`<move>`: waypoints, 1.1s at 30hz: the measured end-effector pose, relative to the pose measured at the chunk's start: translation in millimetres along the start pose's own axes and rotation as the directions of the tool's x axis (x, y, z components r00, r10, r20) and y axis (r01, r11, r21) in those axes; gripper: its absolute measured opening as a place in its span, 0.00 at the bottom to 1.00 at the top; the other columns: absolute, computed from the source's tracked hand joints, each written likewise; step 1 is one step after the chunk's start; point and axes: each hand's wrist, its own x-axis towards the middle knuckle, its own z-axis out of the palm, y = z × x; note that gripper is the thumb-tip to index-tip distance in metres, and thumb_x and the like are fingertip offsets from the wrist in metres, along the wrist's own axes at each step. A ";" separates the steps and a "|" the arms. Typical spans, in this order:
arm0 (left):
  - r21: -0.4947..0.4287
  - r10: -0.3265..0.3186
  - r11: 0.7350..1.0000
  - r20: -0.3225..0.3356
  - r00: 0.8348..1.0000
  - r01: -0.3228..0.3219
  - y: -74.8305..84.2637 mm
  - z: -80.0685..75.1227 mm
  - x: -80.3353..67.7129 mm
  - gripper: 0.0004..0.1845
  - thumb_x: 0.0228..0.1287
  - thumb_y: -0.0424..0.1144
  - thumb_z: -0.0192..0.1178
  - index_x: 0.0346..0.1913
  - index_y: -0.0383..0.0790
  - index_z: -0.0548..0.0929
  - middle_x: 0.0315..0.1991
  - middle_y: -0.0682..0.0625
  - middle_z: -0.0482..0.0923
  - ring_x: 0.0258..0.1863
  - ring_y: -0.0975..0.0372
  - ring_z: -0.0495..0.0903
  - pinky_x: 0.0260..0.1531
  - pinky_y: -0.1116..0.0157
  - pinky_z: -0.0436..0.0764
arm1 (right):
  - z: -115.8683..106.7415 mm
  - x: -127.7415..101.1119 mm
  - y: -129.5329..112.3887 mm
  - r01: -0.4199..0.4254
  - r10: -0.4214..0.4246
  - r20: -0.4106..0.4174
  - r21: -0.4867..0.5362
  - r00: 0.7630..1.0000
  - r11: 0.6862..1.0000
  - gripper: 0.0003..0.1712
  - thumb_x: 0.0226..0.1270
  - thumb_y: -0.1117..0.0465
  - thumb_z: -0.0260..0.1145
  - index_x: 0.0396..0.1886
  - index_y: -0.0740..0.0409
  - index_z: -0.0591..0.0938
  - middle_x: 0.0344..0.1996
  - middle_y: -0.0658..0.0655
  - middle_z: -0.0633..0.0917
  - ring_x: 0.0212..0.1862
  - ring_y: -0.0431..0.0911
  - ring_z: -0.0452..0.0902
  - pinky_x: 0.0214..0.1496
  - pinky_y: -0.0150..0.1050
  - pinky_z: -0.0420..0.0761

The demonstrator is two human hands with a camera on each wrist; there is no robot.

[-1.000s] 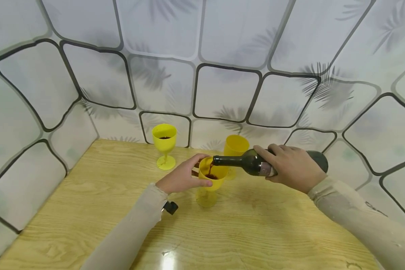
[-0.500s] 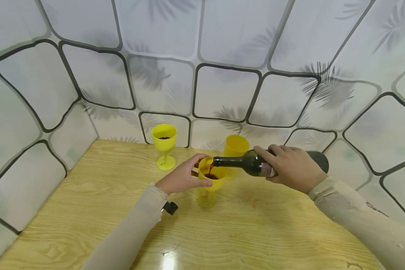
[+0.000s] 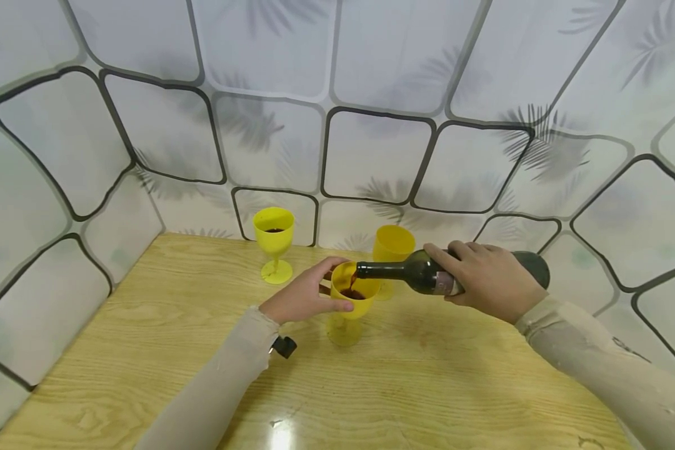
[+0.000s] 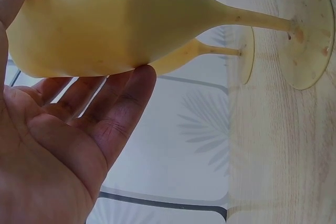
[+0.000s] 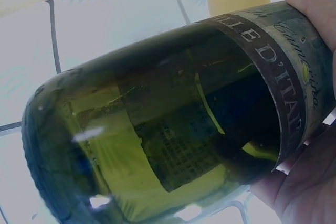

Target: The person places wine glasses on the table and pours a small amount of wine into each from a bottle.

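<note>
Long beige sleeves on both arms; small black clip at left wrist.

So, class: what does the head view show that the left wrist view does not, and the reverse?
Only the head view shows the right hand gripping the dark bottle, red liquid pouring into the goblet, and a far goblet on the wooden table. Only the left wrist view shows the goblet's stem and foot side-on, and the left palm. Both show the left hand on the goblet's bowl and a second goblet behind.
</note>
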 end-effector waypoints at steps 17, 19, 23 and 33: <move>0.018 -0.015 1.000 -0.008 1.000 0.015 0.3 -0.1 0.2 0.42 0.58 0.56 0.77 0.73 0.60 0.68 0.59 0.60 0.78 0.59 0.62 0.76 0.60 0.58 0.80 | -3.6 0.2 -1.1 0.005 -0.005 0.003 -0.023 1.000 1.000 0.54 0.47 0.40 0.85 0.73 0.51 0.73 0.40 0.59 0.81 0.31 0.50 0.79 0.32 0.48 0.85; 0.019 -0.012 1.000 -0.010 1.000 0.012 0.5 0.1 0.3 0.42 0.58 0.55 0.77 0.73 0.60 0.68 0.59 0.60 0.78 0.59 0.62 0.76 0.60 0.58 0.80 | -3.9 -0.1 -1.4 0.003 -0.003 0.004 -0.023 1.000 1.000 0.54 0.47 0.40 0.85 0.73 0.51 0.73 0.40 0.59 0.81 0.31 0.50 0.79 0.32 0.47 0.85; 0.020 -0.010 1.000 -0.012 1.000 0.010 1.2 0.3 0.2 0.42 0.58 0.55 0.77 0.73 0.60 0.68 0.59 0.59 0.78 0.59 0.62 0.76 0.60 0.58 0.80 | -4.7 -0.9 -1.9 0.001 0.000 0.014 -0.027 1.000 1.000 0.55 0.47 0.39 0.85 0.73 0.51 0.73 0.40 0.60 0.81 0.31 0.50 0.79 0.32 0.48 0.85; 0.023 -0.013 1.000 -0.014 1.000 0.013 1.0 0.3 -0.5 0.42 0.58 0.56 0.77 0.73 0.59 0.68 0.59 0.59 0.78 0.58 0.62 0.77 0.60 0.57 0.80 | -7.3 -1.8 -0.9 0.011 -0.011 0.012 -0.037 1.000 0.999 0.55 0.47 0.40 0.85 0.74 0.51 0.72 0.41 0.60 0.81 0.32 0.51 0.80 0.33 0.48 0.86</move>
